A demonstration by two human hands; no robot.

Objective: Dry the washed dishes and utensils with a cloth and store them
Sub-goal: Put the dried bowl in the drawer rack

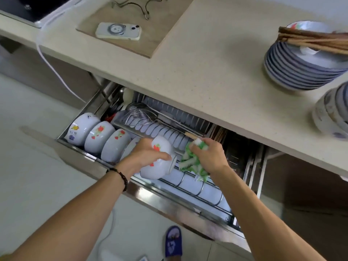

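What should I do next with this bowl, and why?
Probably lower the bowl in your left hand into the rack beside the three bowls already standing there; your right hand has the cloth off it.

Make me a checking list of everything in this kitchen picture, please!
Surface: beige countertop above an open pull-out rack drawer.
Job's things: white flowered bowl over the drawer; green-and-white cloth; three bowls stored on edge at the drawer's left; stack of plates with chopsticks on top, still on the counter.
Clutter: phone on a wooden board; skimmer in the drawer.
Grips: left hand holds the bowl; right hand holds the cloth.
Cables: white cable hanging off the counter's edge.
Surroundings: pale floor, blue slipper.
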